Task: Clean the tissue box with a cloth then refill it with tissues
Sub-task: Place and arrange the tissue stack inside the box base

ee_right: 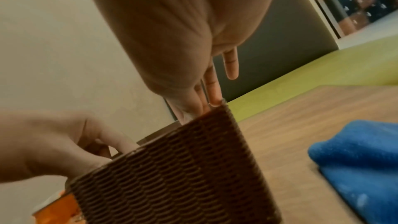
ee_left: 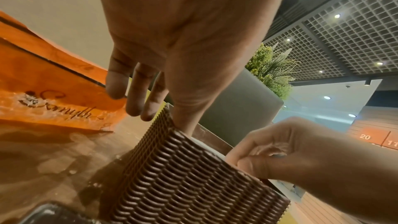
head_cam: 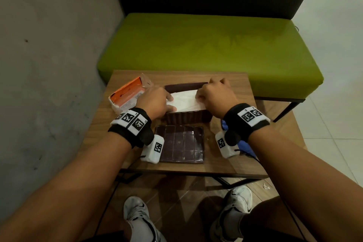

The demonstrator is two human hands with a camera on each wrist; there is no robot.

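Note:
A brown woven tissue box [head_cam: 188, 119] stands open-topped mid-table, with a white stack of tissues [head_cam: 185, 101] lying in its mouth. My left hand [head_cam: 170, 102] holds the stack's left end, thumb inside the box [ee_left: 193, 176] and the other fingers hanging outside its end wall. At the right end my right hand [head_cam: 198, 97] pinches the stack with curled fingers, while two fingers reach over the far rim. The box's flat brown lid [head_cam: 180, 143] lies in front of it. A blue cloth [ee_right: 355, 159] is bunched on the table under my right wrist.
An opened orange tissue pack [head_cam: 127, 94] lies left of the box, close to my left fingers. The small wooden table [head_cam: 225, 161] stands against a green bench [head_cam: 206, 45], with a grey wall [head_cam: 49, 65] on the left. My shoes show below the table.

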